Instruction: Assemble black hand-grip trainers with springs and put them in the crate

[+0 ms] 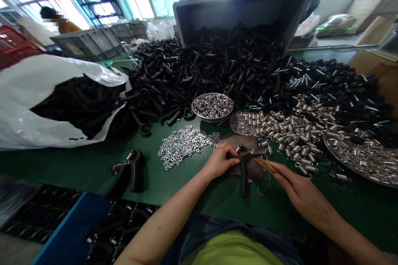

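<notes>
My left hand (pixel 221 159) is closed on a black curved plastic handle (pixel 244 180), which lies on a dark metal plate (pixel 226 140) with one arm pointing toward me. A metal spring (pixel 238 148) shows at its upper end. In my right hand (pixel 290 184) is a hammer (pixel 264 164) with a wooden shaft; its metal head is over the handle beside my left fingers. Whether the head touches the handle I cannot tell. An assembled hand grip (pixel 132 169), two black handles joined with a spring, stands at the left on the green table (pixel 199 192).
Loose nuts (pixel 183 145) lie left of the plate. Behind it sits a bowl of metal rings (pixel 212 105). Springs (pixel 295 132) and a tray of pins (pixel 363 157) spread rightward. A tipped grey bin (pixel 242 8) spills black handles. A white sack (pixel 18 103) and blue crate (pixel 74 227) stand left.
</notes>
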Demonstrator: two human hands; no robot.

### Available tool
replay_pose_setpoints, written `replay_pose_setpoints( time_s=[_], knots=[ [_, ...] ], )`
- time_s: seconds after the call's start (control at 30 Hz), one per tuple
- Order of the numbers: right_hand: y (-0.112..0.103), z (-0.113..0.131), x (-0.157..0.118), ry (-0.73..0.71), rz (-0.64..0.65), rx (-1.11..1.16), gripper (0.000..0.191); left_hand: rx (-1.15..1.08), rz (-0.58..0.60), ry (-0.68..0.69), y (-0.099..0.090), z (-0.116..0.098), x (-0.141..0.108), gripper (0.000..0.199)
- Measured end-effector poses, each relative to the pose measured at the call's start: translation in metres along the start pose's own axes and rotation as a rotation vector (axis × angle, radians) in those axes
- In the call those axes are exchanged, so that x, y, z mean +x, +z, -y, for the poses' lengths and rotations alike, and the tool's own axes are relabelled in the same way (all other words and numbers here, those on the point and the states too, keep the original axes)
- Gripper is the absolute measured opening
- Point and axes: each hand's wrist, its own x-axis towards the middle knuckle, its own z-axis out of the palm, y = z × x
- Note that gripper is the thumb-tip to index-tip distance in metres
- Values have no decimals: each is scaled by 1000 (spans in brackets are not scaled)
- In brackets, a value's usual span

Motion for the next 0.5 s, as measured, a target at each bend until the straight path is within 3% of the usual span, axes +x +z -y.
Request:
replay_pose_setpoints(
  time_s=[0.1,0.2,0.3,0.43,0.5],
  knots=[
    [1,2,2,-25,-4,9,37,47,-28,11,-1,-4,-6,25],
    [-5,11,3,-52,-6,8,37,115,-177,-17,-2,-10,-20,38],
    [-19,26,0,-100,-60,24,37,213,-279,-86,-1,-16,-38,38],
    [-20,32,-2,-142,-245,66,42,292,-193,-174,5,-16,-52,18],
    [-10,26,2,-150,-223,-3,43,315,-162,-173,8,-14,-53,12]
  ],
)
